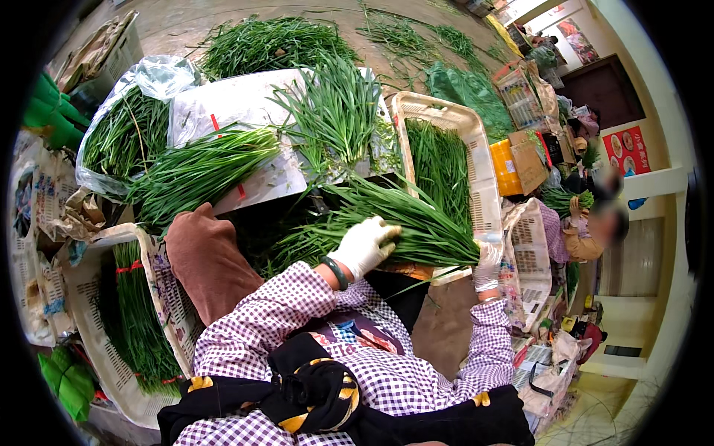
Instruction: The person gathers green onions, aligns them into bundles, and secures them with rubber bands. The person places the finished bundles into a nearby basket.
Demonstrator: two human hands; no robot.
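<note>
A loose bundle of garlic chives (pixel 424 228) lies across in front of me, its leaves fanning to the left. My right hand (pixel 488 266), in a thin white glove, grips the stem end at the right. Against the leaves near the middle of the bundle is my left hand (pixel 362 246), also white-gloved, fingers bent and apart. Past the bundle, a white plastic crate (pixel 482 192) holds more chives (pixel 438 167). Two loose heaps, a left one (pixel 206 167) and a far one (pixel 340 117), rest on a pale board (pixel 206 103) with trimmed bits scattered on it.
Left of me stands a crate (pixel 148 273) with red-banded chives (pixel 136 318). A clear plastic bag (pixel 162 75) of chives sits by the board. Chives (pixel 279 44) are piled on the floor beyond. Cardboard boxes (pixel 527 164) and other people (pixel 583 240) are at right.
</note>
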